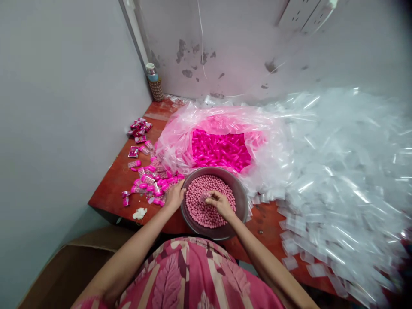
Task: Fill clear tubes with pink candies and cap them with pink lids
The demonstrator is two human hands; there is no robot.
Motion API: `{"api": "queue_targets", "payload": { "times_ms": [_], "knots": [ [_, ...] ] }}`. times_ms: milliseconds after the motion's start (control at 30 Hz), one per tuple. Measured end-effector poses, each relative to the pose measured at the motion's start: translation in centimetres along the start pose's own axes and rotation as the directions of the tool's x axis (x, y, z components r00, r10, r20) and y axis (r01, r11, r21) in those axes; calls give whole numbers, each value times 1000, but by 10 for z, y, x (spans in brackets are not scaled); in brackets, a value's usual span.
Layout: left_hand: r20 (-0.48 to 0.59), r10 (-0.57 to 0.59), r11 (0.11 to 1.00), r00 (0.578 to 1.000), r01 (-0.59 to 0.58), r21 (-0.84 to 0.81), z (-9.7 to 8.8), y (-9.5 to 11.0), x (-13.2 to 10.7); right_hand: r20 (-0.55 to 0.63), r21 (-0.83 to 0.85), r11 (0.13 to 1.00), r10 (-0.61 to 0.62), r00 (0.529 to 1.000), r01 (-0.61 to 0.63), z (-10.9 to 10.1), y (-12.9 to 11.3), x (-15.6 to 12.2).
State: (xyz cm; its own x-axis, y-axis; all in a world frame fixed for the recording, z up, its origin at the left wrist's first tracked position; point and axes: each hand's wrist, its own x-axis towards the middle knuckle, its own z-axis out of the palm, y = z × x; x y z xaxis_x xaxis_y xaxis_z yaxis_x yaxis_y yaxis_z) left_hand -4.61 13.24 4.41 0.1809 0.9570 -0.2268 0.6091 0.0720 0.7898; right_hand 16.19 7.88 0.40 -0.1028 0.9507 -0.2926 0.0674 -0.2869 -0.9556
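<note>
A dark round bowl [240,201] full of small pink balls [209,214] stands at the table's front edge. My left hand [174,196] is at the bowl's left rim, closed against it with the thumb at the edge. Over the balls, my right hand [221,203] pinches a small clear plastic tube [204,196], partly hidden by the fingers and blurred. Left of the bowl lies a heap of clear tubes with bright pink caps [148,180], several filled with pink balls. Behind the bowl, an open plastic bag [174,137] holds many loose pink caps [219,148].
A large pile of clear empty tubes [341,171] covers the right of the red table [109,184]. Small pink packets [140,128] and a crumpled white scrap [139,213] lie at left. A bottle in a woven holder [156,89] stands in the corner. An open cardboard box [74,266] is below left.
</note>
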Motion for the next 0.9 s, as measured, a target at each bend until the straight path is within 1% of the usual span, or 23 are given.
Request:
{"api": "queue_targets", "payload": {
  "times_ms": [67, 167, 233, 333, 433, 500, 533, 600, 667, 733, 800, 900],
  "knots": [
    [16, 52, 996, 999, -50, -73, 3, 12, -7, -18, 44, 999, -7, 1000, 7, 2, -10, 1],
    [105, 108, 971, 989, -83, -223, 12, 27, -17, -17, 63, 998, -25, 1000, 26, 7, -25, -1],
    [169, 116, 945, 979, -56, -323, 20, 31, -21, -12, 36, 998, -44, 999, 44, 10, -34, -6],
    [209, 101, 888, 973, 6, -460, 29, 30, -23, 25, -59, 996, -63, 998, 65, 9, -42, -16],
    [217, 93, 822, 972, 48, -567, 29, 29, -25, 83, -206, 974, -74, 994, 90, -5, -46, -23],
    [224, 96, 790, 970, 63, -609, 26, 31, -30, 71, -313, 944, -90, 993, 108, -23, -50, -19],
    [229, 98, 778, 968, 70, -625, 25, 33, -32, 41, -364, 925, -102, 994, 110, -34, -53, -14],
    [246, 97, 750, 964, 92, -656, 22, 38, -38, -58, -460, 883, -131, 990, 90, -60, -59, 4],
    [260, 89, 721, 962, 118, -683, 21, 43, -42, -169, -549, 835, -158, 973, 40, -84, -66, 29],
    [262, 75, 699, 962, 137, -702, 23, 44, -45, -244, -629, 777, -177, 953, -16, -104, -71, 58],
    [250, 67, 697, 966, 134, -704, 25, 42, -47, -271, -692, 719, -181, 946, -61, -115, -75, 87],
    [233, 58, 709, 971, 124, -694, 26, 36, -48, -275, -759, 643, -176, 945, -102, -117, -80, 125]
  ]
}}
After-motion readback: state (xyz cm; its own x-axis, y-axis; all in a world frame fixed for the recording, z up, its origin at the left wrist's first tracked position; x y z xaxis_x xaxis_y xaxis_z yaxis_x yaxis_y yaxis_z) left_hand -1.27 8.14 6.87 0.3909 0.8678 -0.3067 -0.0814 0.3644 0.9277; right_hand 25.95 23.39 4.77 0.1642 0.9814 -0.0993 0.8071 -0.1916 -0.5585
